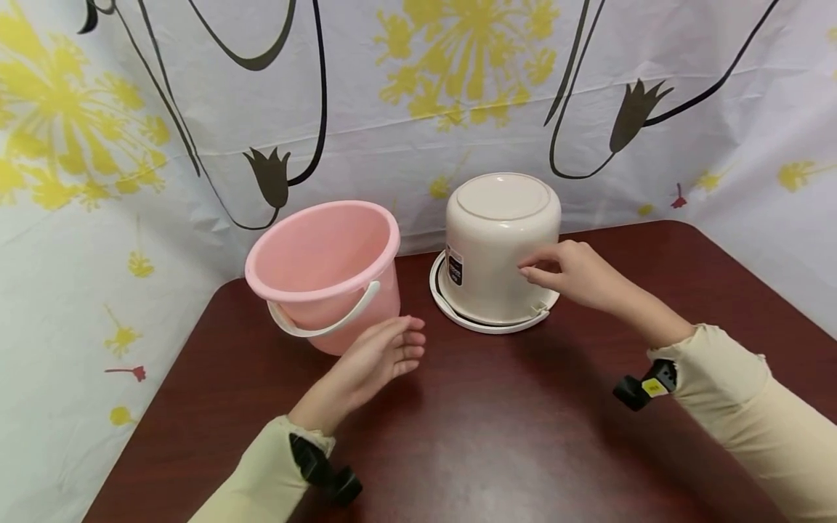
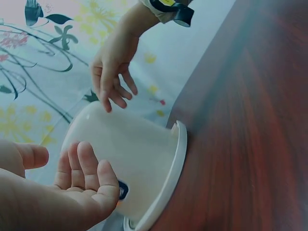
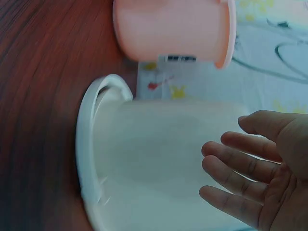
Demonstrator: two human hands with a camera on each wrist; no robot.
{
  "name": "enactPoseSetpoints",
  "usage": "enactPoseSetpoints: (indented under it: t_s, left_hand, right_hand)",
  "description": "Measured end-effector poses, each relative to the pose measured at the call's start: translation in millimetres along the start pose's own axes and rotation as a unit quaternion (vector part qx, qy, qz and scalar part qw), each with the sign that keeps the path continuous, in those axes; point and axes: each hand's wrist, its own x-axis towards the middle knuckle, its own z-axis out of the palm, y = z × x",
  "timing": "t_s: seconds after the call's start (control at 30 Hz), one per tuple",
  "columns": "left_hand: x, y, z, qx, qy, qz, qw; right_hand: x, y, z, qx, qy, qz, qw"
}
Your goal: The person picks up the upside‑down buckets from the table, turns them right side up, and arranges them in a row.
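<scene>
Because it stands upside down on the dark red-brown table [image 1: 484, 436], the cream bucket [image 1: 490, 254] keeps its inside hidden; its pale handle [image 1: 497, 329] lies round the rim at the tabletop. The right hand [image 1: 575, 276] grasps nothing, its fingers loosely bent beside the bucket's right side — whether a fingertip touches, I cannot tell. The left hand [image 1: 375, 359] is likewise free, palm turned inward and fingers relaxed, just in front of the pink bucket [image 1: 327, 250], covering part of its lower wall. That bucket stands upright to the left of the cream one, its white handle [image 1: 336, 327] hanging down in front and its floor out of sight.

On the cream bucket's side sits a dark label [image 1: 454, 266] with pale print too small to read; the left wrist view shows only a piece of it beyond the fingers. The right wrist view cuts off the pink bucket at the top and shows a blurred dark-and-white mark [image 3: 179, 58] on it — illegible. A yellow sticker [image 1: 654, 386] on the right wrist's black device is unreadable too.
</scene>
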Motion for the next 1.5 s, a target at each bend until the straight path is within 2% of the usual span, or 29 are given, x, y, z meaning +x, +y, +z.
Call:
enactPoseSetpoints:
  t_s: [0.1, 0.23, 0.4, 0.5, 0.67, 0.77, 0.83, 0.87, 0.97, 1.03, 1.17, 1.27, 1.4, 1.5]
  left_hand:
    - [15.9, 0.7, 11.7, 0.011, -0.014, 0.011, 0.9998]
    - [38.3, -1.3, 27.0, 0.029, -0.013, 0.009, 0.9995]
    - [63.4, -7.8, 39.6, 0.054, -0.014, -0.003, 0.9985]
    - [75.9, -10.2, 44.3, 0.091, -0.003, -0.001, 0.9959]
    - [95.3, -12.0, 44.5, 0.183, 0.031, 0.005, 0.9826]
    - [106.3, -14.7, 41.7, 0.245, 0.031, 0.016, 0.9688]
    - [112.8, -16.3, 38.7, 0.304, 0.024, 0.034, 0.9519]
    - [115.7, -16.9, 37.3, 0.337, 0.019, 0.045, 0.9404]
    - [122.8, -17.5, 33.1, 0.428, -0.003, 0.073, 0.9008]
    - [126.3, -17.5, 31.2, 0.473, -0.024, 0.085, 0.8766]
    - [132.0, -19.0, 29.7, 0.536, -0.074, 0.091, 0.8358]
    - [134.9, -21.8, 30.9, 0.578, -0.098, 0.106, 0.8035]
    - [136.6, -24.4, 34.2, 0.644, -0.108, 0.114, 0.7484]
    - [137.0, -25.5, 36.5, 0.681, -0.108, 0.101, 0.7169]
  right_hand:
    - [-5.7, 15.6, -2.4, 0.0, -0.012, 0.023, 1.0]
    - [-10.3, 36.9, -3.5, -0.005, -0.017, 0.038, 0.999]
    - [-10.0, 59.9, -1.9, -0.003, -0.036, 0.031, 0.999]
    - [-8.3, 73.9, -0.8, 0.003, -0.061, 0.022, 0.998]
    - [1.3, 95.6, 1.1, 0.008, -0.097, 0.012, 0.995]
    - [8.2, 107.2, 1.1, 0.009, -0.121, 0.013, 0.993]
    - [13.0, 114.3, 1.3, 0.009, -0.138, 0.015, 0.99]
    - [15.2, 117.2, 1.2, 0.007, -0.146, 0.016, 0.989]
    - [21.7, 125.1, 2.4, 0.007, -0.165, 0.019, 0.986]
    - [24.9, 129.0, 3.9, 0.003, -0.17, 0.025, 0.985]
    - [28.5, 135.4, 9.5, -0.009, -0.163, 0.037, 0.986]
    - [29.1, 139.0, 15.5, -0.015, -0.144, 0.044, 0.989]
    - [28.4, 139.7, 21.9, -0.018, -0.119, 0.045, 0.992]
    - [27.9, 139.2, 25.0, -0.024, -0.112, 0.037, 0.993]
